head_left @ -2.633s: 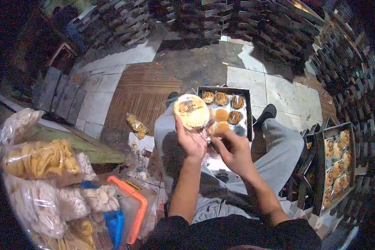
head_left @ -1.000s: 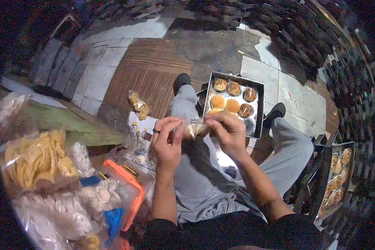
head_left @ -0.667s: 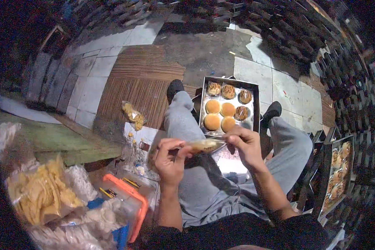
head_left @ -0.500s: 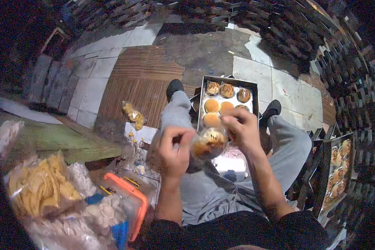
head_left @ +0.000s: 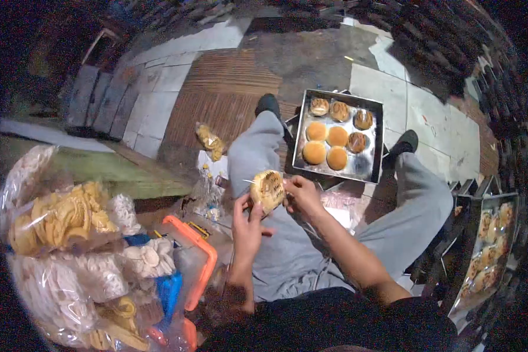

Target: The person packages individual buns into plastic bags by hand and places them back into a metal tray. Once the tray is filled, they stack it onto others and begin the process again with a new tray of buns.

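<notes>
A bun with dark stripes on top (head_left: 268, 192), with a clear wrapper around it, is held tilted above my lap. My left hand (head_left: 249, 226) supports it from below and the left, thumb against its lower edge. My right hand (head_left: 302, 196) pinches its right edge with bent fingers. Beyond my hands, between my legs, stands a metal tray (head_left: 366, 170) with several buns in it. Plain golden buns (head_left: 314, 152) lie in its left and lower part; dark-striped ones (head_left: 358, 142) are along the top and right side.
Another tray of wrapped buns (head_left: 487, 252) stands at the right. Bags of yellow items (head_left: 70, 214) and white items (head_left: 53, 287) lie at the left, beside an orange-handled container (head_left: 202, 276). A small yellow bag (head_left: 210, 142) lies on the floor near my left leg.
The held bun has moved slightly left and tipped up, its striped top facing right. My right hand has come down and left from over the tray. The whole view has shifted.
</notes>
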The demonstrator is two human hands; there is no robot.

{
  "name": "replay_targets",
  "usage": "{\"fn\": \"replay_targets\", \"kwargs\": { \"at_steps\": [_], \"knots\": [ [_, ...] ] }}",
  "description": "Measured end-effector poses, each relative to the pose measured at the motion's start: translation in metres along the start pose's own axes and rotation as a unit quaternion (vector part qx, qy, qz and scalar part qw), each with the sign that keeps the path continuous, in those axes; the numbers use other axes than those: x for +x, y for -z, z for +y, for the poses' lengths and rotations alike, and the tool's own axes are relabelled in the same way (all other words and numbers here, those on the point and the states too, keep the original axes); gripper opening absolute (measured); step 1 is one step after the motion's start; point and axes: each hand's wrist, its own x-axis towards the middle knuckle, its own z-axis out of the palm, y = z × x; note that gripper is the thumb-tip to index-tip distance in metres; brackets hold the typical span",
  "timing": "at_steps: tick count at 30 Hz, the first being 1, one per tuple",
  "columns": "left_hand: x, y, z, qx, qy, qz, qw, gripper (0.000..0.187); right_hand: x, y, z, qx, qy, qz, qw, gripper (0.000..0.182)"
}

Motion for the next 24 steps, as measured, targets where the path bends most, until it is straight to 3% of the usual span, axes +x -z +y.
{"fn": "replay_targets", "kwargs": {
  "at_steps": [1,2,3,4,6,8,10,12,13,14,15,17,19,21,22,24],
  "knots": [
    [-0.002,-0.008,-0.003,-0.037,0.002,-0.038,0.999,0.039,0.003,0.008,-0.007,0.05,0.009,0.004,0.999,0.028],
    [-0.001,-0.015,-0.005,-0.036,0.004,-0.052,0.998,0.039,0.0,0.02,-0.015,0.208,-0.038,-0.008,0.977,0.038],
    [0.004,-0.025,-0.008,0.18,-0.151,-0.089,0.968,0.035,-0.007,0.027,-0.026,0.251,-0.024,-0.045,0.967,0.043],
    [0.006,-0.036,-0.008,0.378,-0.299,-0.118,0.868,0.032,-0.012,0.037,-0.033,0.292,-0.01,-0.079,0.953,0.049],
    [0.0,-0.049,-0.016,0.349,-0.26,-0.181,0.882,0.031,0.014,0.073,-0.011,0.044,0.081,-0.013,0.996,0.056],
    [-0.004,-0.042,-0.036,0.43,-0.347,-0.178,0.814,0.033,0.021,0.105,-0.017,-0.003,0.024,0.073,0.997,0.063],
    [-0.019,-0.018,-0.026,0.466,-0.329,-0.163,0.805,0.038,0.039,0.16,-0.014,-0.133,-0.043,0.098,0.985,0.068],
    [-0.022,0.011,-0.029,0.444,-0.31,-0.104,0.834,0.042,0.049,0.218,-0.013,-0.171,0.091,0.12,0.974,0.068],
    [-0.021,0.033,-0.041,0.408,-0.296,-0.07,0.861,0.045,0.049,0.238,-0.018,-0.166,0.033,0.23,0.958,0.067],
    [-0.019,0.06,-0.092,0.25,-0.178,-0.035,0.951,0.046,0.054,0.274,-0.01,-0.239,0.029,0.317,0.917,0.064],
    [-0.017,0.087,-0.142,0.057,-0.081,0.035,0.994,0.046,0.058,0.31,-0.001,-0.303,0.011,0.403,0.864,0.061],
    [-0.001,0.126,-0.183,0.251,0.048,0.013,0.967,0.044,0.059,0.338,0.004,-0.441,0.046,0.463,0.767,0.056],
    [0.011,0.146,-0.202,0.37,0.063,-0.028,0.927,0.041,0.014,0.276,-0.045,-0.63,-0.093,0.266,0.724,0.043],
    [0.038,0.144,-0.188,0.399,0.029,-0.042,0.915,0.039,-0.025,0.191,-0.06,-0.618,0.037,0.17,0.767,0.029],
    [0.053,0.143,-0.177,0.408,0.0,-0.039,0.912,0.038,-0.034,0.179,-0.032,-0.592,0.033,0.132,0.794,0.029],
    [0.079,0.121,-0.129,0.425,-0.106,-0.013,0.899,0.036,-0.067,0.124,-0.022,-0.618,0.008,0.011,0.786,0.019]
  ]
}}
